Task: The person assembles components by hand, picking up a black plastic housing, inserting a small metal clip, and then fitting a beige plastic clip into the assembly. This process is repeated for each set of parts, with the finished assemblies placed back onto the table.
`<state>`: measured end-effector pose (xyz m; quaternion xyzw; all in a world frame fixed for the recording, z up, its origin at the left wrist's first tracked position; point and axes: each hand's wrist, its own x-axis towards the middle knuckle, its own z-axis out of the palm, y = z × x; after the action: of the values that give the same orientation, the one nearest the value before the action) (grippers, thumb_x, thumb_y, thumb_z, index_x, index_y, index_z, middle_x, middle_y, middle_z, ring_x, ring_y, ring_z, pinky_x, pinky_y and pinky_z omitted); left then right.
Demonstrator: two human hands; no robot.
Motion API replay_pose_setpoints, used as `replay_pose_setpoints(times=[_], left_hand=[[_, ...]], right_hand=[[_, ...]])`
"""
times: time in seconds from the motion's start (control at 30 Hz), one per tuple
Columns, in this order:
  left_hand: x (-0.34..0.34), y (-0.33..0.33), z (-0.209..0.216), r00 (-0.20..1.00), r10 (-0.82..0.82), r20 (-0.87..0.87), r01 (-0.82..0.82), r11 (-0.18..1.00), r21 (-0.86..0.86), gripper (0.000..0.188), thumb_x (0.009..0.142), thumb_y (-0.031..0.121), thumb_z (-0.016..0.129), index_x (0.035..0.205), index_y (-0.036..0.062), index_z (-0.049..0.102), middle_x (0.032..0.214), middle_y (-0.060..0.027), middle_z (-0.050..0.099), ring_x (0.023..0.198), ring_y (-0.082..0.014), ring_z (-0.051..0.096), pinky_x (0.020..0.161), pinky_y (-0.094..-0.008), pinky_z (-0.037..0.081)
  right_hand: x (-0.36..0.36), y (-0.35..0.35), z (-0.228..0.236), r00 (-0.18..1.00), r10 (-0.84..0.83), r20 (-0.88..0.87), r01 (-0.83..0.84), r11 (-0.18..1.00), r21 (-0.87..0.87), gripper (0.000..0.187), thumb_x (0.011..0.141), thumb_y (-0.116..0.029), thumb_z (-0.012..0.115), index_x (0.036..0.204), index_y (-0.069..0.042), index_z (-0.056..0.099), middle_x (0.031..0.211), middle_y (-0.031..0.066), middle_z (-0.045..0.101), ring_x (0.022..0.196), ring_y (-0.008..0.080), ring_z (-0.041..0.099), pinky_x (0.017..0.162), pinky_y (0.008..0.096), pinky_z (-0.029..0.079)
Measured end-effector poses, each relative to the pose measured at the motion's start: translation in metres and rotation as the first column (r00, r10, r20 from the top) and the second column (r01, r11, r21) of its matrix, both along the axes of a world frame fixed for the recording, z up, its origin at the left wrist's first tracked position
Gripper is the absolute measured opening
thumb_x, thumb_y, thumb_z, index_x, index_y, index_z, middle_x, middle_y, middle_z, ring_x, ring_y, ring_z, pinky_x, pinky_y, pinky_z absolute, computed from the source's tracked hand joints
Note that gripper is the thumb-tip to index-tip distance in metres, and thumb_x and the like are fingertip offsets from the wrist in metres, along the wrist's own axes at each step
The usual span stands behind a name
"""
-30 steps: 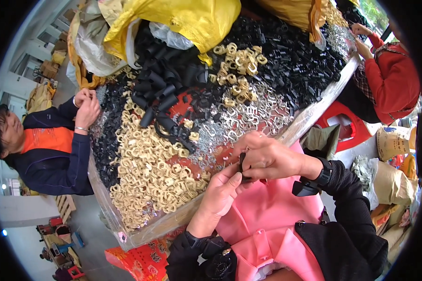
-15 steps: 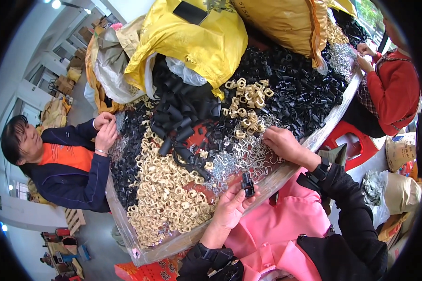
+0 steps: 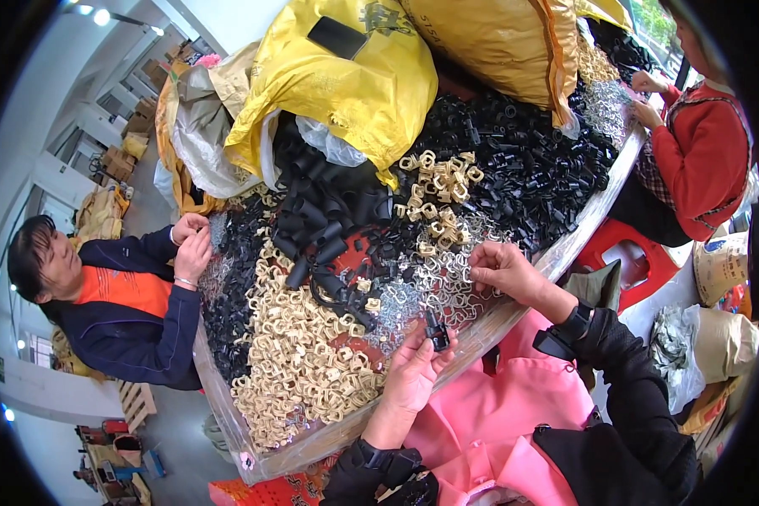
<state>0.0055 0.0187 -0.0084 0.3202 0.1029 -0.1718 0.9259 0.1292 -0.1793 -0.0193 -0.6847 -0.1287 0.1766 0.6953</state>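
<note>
Black, narrow, knobbly plastic part sits in the left hand in the head view, above the near edge of the counter. Its long axis runs near to far, the slimmer end pointing far and slightly left. The left fingers close around its near end. Farther right, the right hand hovers at loose silver bent-metal loops, fingers curled with a narrow gap; whether they hold anything, I cannot tell. Cream plastic rings lie heaped left of the left hand.
</note>
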Motion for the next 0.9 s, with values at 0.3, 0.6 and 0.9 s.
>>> replay_pose_setpoints(times=[0.3, 0.6, 0.9], left_hand=[[0.000, -0.006, 0.003, 0.997, 0.059, 0.049, -0.060, 0.998, 0.015, 0.027, 0.083, 0.014, 0.052, 0.108, 0.0049, 0.049, 0.105, -0.0136, 0.054, 0.101, -0.0227, 0.051, 0.085, -0.0332, 0.043], [-0.002, -0.011, 0.005, 0.976, 0.146, 0.161, -0.140, 0.989, -0.045, 0.026, 0.083, 0.013, 0.052, 0.107, 0.0020, 0.049, 0.105, -0.0131, 0.054, 0.101, -0.0231, 0.051, 0.090, -0.0358, 0.041], [-0.006, -0.007, 0.008, 0.984, 0.067, 0.165, -0.044, 0.990, -0.137, 0.030, 0.082, 0.016, 0.054, 0.107, -0.0004, 0.048, 0.102, -0.0137, 0.055, 0.096, -0.0235, 0.053, 0.084, -0.0339, 0.045]], right_hand=[[-0.022, 0.010, 0.016, 0.994, 0.089, 0.069, -0.083, 0.994, -0.075, 0.010, 0.079, -0.005, 0.056, 0.083, 0.001, 0.050, 0.065, 0.0022, 0.058, 0.058, 0.0069, 0.055, 0.053, 0.0206, 0.044], [-0.059, 0.021, 0.050, 0.934, 0.244, 0.260, -0.222, 0.969, -0.112, 0.009, 0.082, -0.007, 0.054, 0.085, 0.000, 0.050, 0.069, 0.0015, 0.056, 0.060, 0.0062, 0.053, 0.055, 0.0203, 0.044], [-0.060, 0.017, 0.038, 0.950, 0.311, 0.020, -0.309, 0.934, 0.181, 0.015, 0.083, -0.016, 0.054, 0.083, -0.001, 0.052, 0.073, 0.0022, 0.054, 0.065, 0.0062, 0.049, 0.057, 0.0216, 0.042]])
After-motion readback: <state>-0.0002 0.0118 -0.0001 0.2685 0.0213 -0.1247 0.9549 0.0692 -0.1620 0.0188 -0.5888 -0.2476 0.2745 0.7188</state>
